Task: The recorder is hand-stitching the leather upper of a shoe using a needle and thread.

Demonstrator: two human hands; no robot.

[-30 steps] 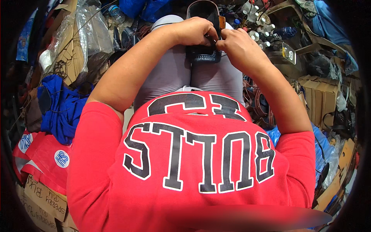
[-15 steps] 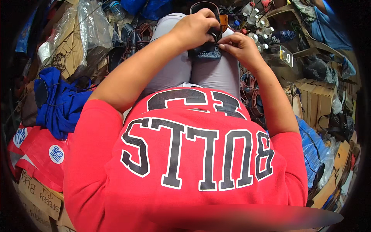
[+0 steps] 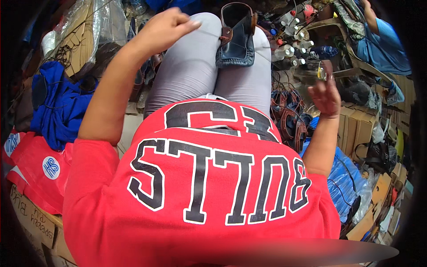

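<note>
A black leather shoe (image 3: 238, 51) with a gathered, stitched toe rests across my knees, toe toward me. Its opening is wide, and brown leather pieces (image 3: 227, 33) show along its sides. My left hand (image 3: 167, 29) is raised to the left of the shoe, its thumb and fingers pinched together. A faint thin thread (image 3: 209, 34) seems to run from those fingers to the shoe. Out to the right, clear of the shoe, my right hand (image 3: 325, 95) has its fingers curled and one pointing up. It is blurred, and whatever it pinches cannot be made out.
Several bottles (image 3: 293, 51) stand beyond my right knee, beside a wooden frame (image 3: 351, 58). Sandals or shoes (image 3: 289, 115) lie beside my right thigh. Blue cloth (image 3: 55, 107) and plastic-wrapped cardboard (image 3: 80, 40) are at the left. Another person's arm (image 3: 370, 18) shows at the upper right.
Both hands have come off the shoe and spread apart, the left up and leftward, the right out to the right. The shoe stays on my knees, now in fuller view.
</note>
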